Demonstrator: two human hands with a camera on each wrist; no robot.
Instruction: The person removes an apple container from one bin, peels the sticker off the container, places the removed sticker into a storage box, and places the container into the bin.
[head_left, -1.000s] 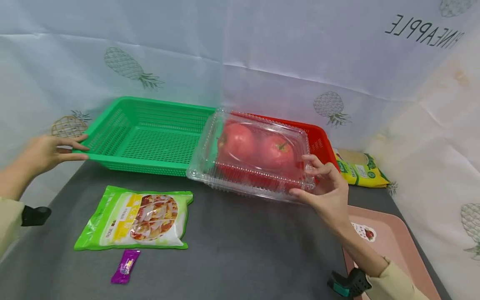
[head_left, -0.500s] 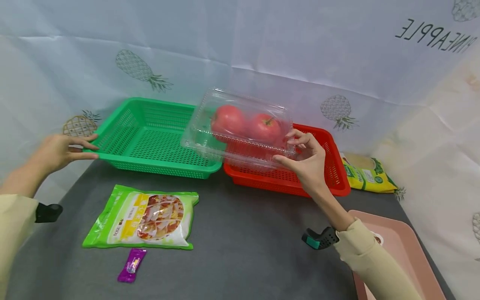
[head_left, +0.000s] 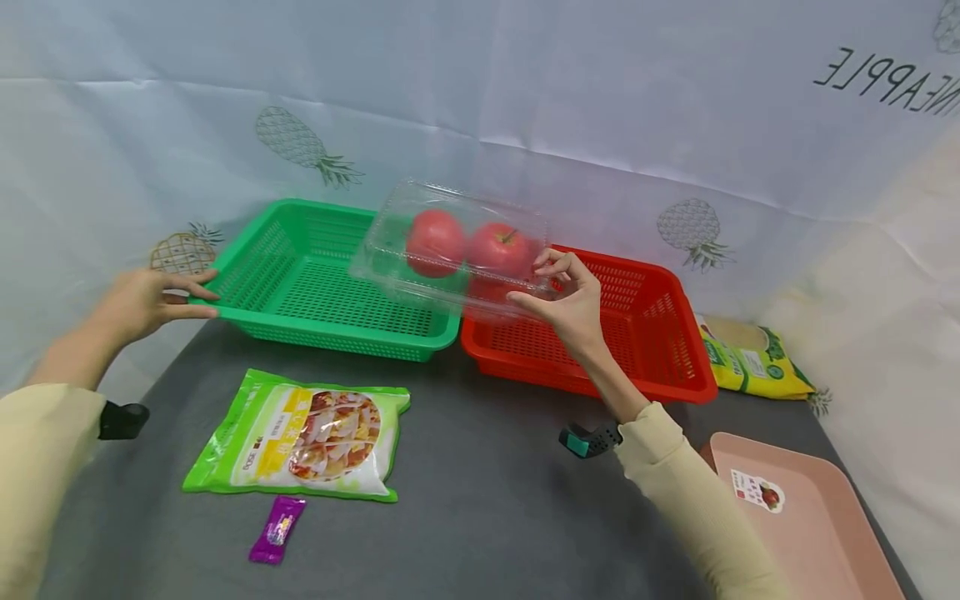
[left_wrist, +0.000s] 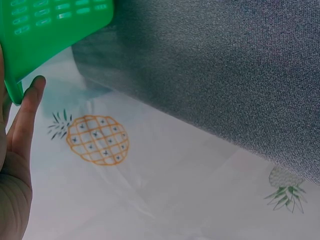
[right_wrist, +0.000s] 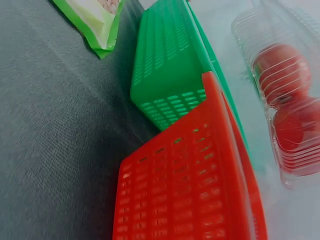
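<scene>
My right hand (head_left: 570,300) grips the right end of a clear plastic clamshell box (head_left: 380,250), which holds two red tomatoes (head_left: 435,242). The box is raised, tilted, and overlaps the green basket (head_left: 337,327) and the red basket (head_left: 555,375) in the head view. In the right wrist view the box (right_wrist: 267,107) hangs past the baskets' rims, and the hand itself is out of sight. At the green basket's left corner, my left hand (head_left: 153,304) pinches the rim between thumb and fingers. The left wrist view shows the fingers (left_wrist: 31,107) right at that rim.
A green-and-white food bag (head_left: 307,437) lies on the dark table, with a small purple wrapped sweet (head_left: 277,529) in front of it. On the right are a pink tray (head_left: 810,533) and a yellow bag (head_left: 757,362). Printed white cloth (head_left: 450,92) hangs behind.
My right hand has lifted the box of tomatoes and moved it left, away from the red basket toward the green one. My left hand stays on the green rim. The head view has shifted slightly.
</scene>
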